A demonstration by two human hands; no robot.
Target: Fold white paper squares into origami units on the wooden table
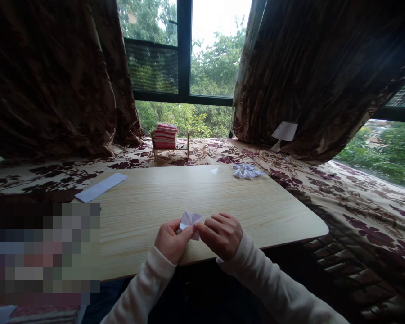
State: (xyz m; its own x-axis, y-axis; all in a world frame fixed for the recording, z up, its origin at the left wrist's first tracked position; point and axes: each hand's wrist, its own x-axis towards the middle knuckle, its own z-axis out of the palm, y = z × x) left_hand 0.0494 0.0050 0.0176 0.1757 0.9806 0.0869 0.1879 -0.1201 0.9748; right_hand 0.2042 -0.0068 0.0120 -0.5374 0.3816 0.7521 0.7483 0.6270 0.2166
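A small folded white paper with creases meeting near its centre is held over the front part of the table. My left hand pinches it from the left, thumb across its lower middle. From the right, my right hand grips its edge, fingers curled and index finger close to the left thumb. Some of the fingertips and the back of the paper are hidden. Further back on the table, at the right, lies a cluster of folded white paper pieces, beside one small white paper triangle.
A stack of white paper strips lies at the left of the wooden table. Behind it, a small rack carries folded pink striped cloths on the flowered cover. A white lamp stands back right. The lower left is pixelated.
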